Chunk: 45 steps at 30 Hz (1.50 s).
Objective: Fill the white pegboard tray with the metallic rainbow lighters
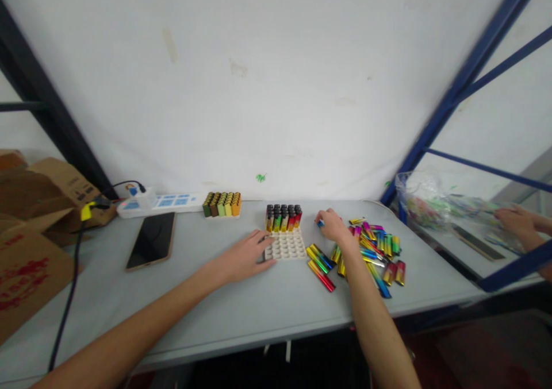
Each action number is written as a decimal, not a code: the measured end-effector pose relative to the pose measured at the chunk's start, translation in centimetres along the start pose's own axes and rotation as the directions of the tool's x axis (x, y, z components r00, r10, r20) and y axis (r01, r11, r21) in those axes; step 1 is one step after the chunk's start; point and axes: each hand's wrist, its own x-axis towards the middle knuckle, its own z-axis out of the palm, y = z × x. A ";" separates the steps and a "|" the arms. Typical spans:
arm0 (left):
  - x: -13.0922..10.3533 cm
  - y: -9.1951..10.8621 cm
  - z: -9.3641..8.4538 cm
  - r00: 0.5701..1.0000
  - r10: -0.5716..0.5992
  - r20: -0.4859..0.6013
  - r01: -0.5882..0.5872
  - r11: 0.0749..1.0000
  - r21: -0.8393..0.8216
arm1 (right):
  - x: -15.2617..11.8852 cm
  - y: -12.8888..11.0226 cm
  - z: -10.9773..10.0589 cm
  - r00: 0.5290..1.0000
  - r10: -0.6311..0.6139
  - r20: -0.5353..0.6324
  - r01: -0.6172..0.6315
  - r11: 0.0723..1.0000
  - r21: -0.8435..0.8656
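Note:
My left hand point(250, 257) rests at the left edge of a white tray point(287, 246) with round holes, its fingers apart and nothing visibly held. Upright lighters point(283, 219) with black tops fill the back rows of this tray. Over the table to the right, my right hand point(331, 226) is closed around a small blue item, mostly hidden by the fingers. Beside and below that hand lies a loose pile of shiny multicoloured lighters point(374, 255); a red and yellow one point(321, 276) is near the tray's right corner.
A second block of upright yellow and green lighters point(222, 204) stands by the wall. Left of it are a power strip point(164, 201), a phone point(152, 241) and cardboard bags point(37, 262). Beyond the blue frame point(448, 110) at right, another person's hand point(517, 222) shows near a plastic bag point(425, 196).

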 end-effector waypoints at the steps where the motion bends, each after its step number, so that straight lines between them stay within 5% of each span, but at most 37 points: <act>1: 0.0 0.0 0.0 1.000 0.001 0.000 -0.001 1.000 -0.001 | 0.0 0.1 0.0 0.999 -0.006 -0.034 0.007 0.999 0.035; 5: 0.0 0.0 0.0 1.000 0.010 -0.004 -0.010 1.000 -0.005 | 0.1 0.0 -0.1 0.981 -0.017 -0.193 0.072 0.956 0.285; 13: 0.0 0.0 0.0 1.000 0.001 0.001 -0.001 1.000 0.000 | 0.2 -1.7 -1.0 0.919 -0.077 -0.387 0.323 0.709 0.627; 18: 0.0 0.0 0.0 1.000 0.009 -0.022 -0.009 1.000 -0.001 | 0.0 -2.6 -1.2 0.909 -0.144 -0.391 0.386 0.644 0.661; 45: 0.1 0.3 -0.3 1.000 -0.004 -0.010 0.004 1.000 -0.011 | -0.9 -3.3 -2.1 0.867 -0.329 -0.376 0.498 0.628 0.598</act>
